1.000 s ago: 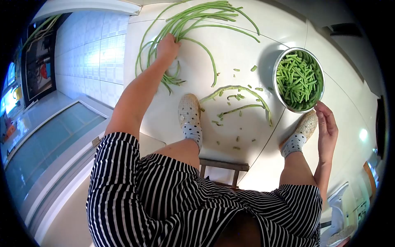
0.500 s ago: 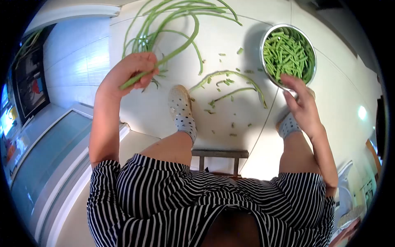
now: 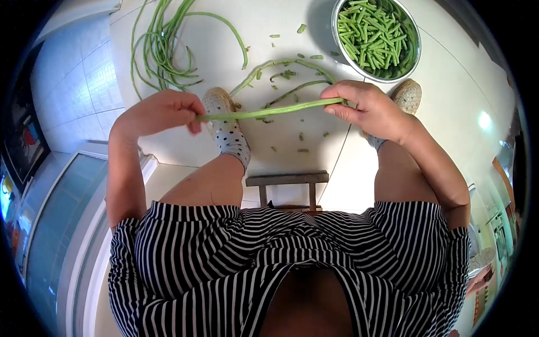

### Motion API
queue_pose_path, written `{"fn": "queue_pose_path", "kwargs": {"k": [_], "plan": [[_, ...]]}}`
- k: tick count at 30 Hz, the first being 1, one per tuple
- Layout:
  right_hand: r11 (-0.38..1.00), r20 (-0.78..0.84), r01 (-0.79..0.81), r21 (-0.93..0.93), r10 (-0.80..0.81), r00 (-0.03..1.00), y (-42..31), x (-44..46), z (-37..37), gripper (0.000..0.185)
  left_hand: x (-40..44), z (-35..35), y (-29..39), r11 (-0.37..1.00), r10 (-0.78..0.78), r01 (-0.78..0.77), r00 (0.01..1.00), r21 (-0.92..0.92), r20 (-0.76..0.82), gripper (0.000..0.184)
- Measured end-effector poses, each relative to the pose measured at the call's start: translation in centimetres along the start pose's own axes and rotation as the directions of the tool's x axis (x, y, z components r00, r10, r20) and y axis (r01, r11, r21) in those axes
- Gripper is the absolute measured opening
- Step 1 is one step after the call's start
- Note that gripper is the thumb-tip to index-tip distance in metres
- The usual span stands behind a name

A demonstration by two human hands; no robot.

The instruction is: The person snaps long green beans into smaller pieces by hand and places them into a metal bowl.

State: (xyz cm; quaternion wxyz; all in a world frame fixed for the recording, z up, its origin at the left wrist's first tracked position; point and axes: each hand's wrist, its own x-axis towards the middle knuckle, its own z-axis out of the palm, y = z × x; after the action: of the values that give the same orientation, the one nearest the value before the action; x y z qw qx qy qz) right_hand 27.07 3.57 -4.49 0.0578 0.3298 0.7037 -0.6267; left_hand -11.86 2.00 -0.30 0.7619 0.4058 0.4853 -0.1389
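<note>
A long green bean (image 3: 269, 110) is stretched almost level between my two hands, above the floor. My left hand (image 3: 165, 115) pinches one end, and my right hand (image 3: 368, 108) grips the other between thumb and fingers. Beyond my right hand stands a round metal bowl (image 3: 416, 56) holding many short cut bean pieces (image 3: 373, 36). A loose bunch of whole long beans (image 3: 163, 45) lies on the floor past my left hand. Between the bunch and the bowl, a pale curved bean (image 3: 264, 69) and several small scraps (image 3: 301, 28) are scattered on the tiles.
My feet, in dotted socks and speckled shoes (image 3: 216, 101), rest on the white tiled floor (image 3: 331, 163). A low wooden stool (image 3: 287, 180) shows between my legs. At the left is a glass-panelled sliding frame (image 3: 62, 219).
My right hand has come from beside the bowl to take the bean's other end. The bean, raised and curving before, now runs straight across. The view has shifted.
</note>
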Motion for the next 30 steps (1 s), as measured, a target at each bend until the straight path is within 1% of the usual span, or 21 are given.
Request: {"fn": "queue_pose_path", "kwargs": {"k": [1,2,4,6,8,9,10,11,12,17,19,20,22,23,24,25,26,27,28,29,30], "plan": [[0.993,-0.024,0.000,0.117,0.003,1.000,0.2,-0.1,0.4,0.025,0.5,0.3,-0.4,0.991,-0.071,0.082,0.993,0.110,-0.097,0.025],[0.992,-0.011,-0.007,0.122,0.008,1.000,-0.2,-0.1,0.5,0.025,1.1,1.1,-0.3,0.992,-0.077,0.086,0.993,0.097,-0.090,0.025],[0.951,0.061,-0.127,0.283,0.115,0.992,-1.7,0.7,0.8,0.027,2.8,3.0,0.1,0.951,0.309,-0.309,0.943,0.018,-0.124,0.026],[0.934,0.030,-0.113,0.340,0.109,0.994,-1.9,1.2,1.7,0.029,4.1,5.6,2.8,0.952,0.308,-0.304,0.942,0.044,-0.132,0.028],[0.808,-0.033,-0.043,0.588,0.077,0.996,-1.8,1.7,2.0,0.030,4.6,6.3,3.5,0.950,0.312,-0.305,0.939,0.072,-0.145,0.030],[0.817,-0.007,-0.042,0.575,0.056,0.998,-2.1,1.8,0.8,0.039,5.0,6.1,3.3,0.955,0.296,-0.285,0.926,0.083,-0.235,0.030],[0.821,-0.005,-0.044,0.569,0.056,0.998,-2.1,1.8,0.4,0.039,5.2,5.9,3.2,0.960,0.279,-0.263,0.904,0.093,-0.323,0.030],[0.708,-0.038,-0.047,0.704,0.104,0.994,-2.0,1.6,0.1,0.043,4.8,5.7,3.6,0.980,0.197,-0.192,0.909,0.052,-0.367,0.030],[0.573,-0.062,-0.040,0.819,0.158,0.986,-1.8,1.4,-0.1,0.048,4.8,5.5,3.0,0.979,0.200,-0.195,0.909,0.050,-0.367,0.030],[0.588,-0.055,-0.060,0.807,0.175,0.983,-1.1,0.6,-0.4,0.046,4.7,5.0,1.9,0.966,0.193,-0.242,0.911,-0.094,-0.364,0.031],[0.745,-0.094,-0.070,0.664,0.176,0.980,-1.1,0.5,0.0,0.040,4.8,5.1,1.9,0.968,0.190,-0.235,0.916,-0.089,-0.353,0.031],[0.746,-0.094,-0.071,0.662,0.177,0.980,-1.0,0.6,0.3,0.040,4.8,5.1,1.9,0.970,0.188,-0.228,0.920,-0.080,-0.344,0.031],[0.903,-0.181,-0.030,0.429,0.119,0.976,-0.7,0.8,1.1,0.036,5.0,5.5,1.8,0.966,0.209,-0.250,0.903,-0.062,-0.374,0.029],[0.903,-0.180,-0.031,0.429,0.119,0.976,-0.8,0.8,1.2,0.036,5.0,5.9,1.9,0.962,0.230,-0.269,0.886,-0.042,-0.403,0.028],[0.990,-0.245,-0.020,0.143,0.055,0.968,-0.9,0.9,1.2,0.033,4.9,6.0,2.2,0.962,0.229,-0.269,0.886,-0.043,-0.403,0.028],[0.988,-0.287,-0.020,-0.156,-0.026,0.958,-1.0,0.9,1.2,0.030,4.6,6.1,2.7,0.978,0.202,-0.208,0.892,0.031,-0.404,0.027],[0.988,-0.287,-0.020,-0.155,-0.026,0.958,-0.7,0.9,1.3,0.030,4.4,6.3,3.1,0.984,0.175,-0.144,0.897,0.104,-0.407,0.026],[0.964,-0.275,-0.010,-0.267,-0.066,0.959,-0.2,0.9,1.5,0.027,4.4,6.6,3.2,0.984,0.174,-0.144,0.897,0.104,-0.407,0.026],[0.927,-0.257,0.000,-0.375,-0.104,0.961,0.1,0.9,1.6,0.024,4.5,6.9,3.2,0.944,0.299,-0.194,0.846,0.266,-0.441,0.026],[0.927,-0.257,0.000,-0.374,-0.103,0.961,-0.1,0.9,1.6,0.024,4.6,7.1,3.1,0.877,0.423,-0.228,0.786,0.424,-0.452,0.026],[0.913,-0.239,-0.042,-0.407,-0.062,0.969,-0.4,1.0,1.5,0.022,4.8,7.1,2.8,0.877,0.422,-0.228,0.786,0.423,-0.451,0.026]]}}
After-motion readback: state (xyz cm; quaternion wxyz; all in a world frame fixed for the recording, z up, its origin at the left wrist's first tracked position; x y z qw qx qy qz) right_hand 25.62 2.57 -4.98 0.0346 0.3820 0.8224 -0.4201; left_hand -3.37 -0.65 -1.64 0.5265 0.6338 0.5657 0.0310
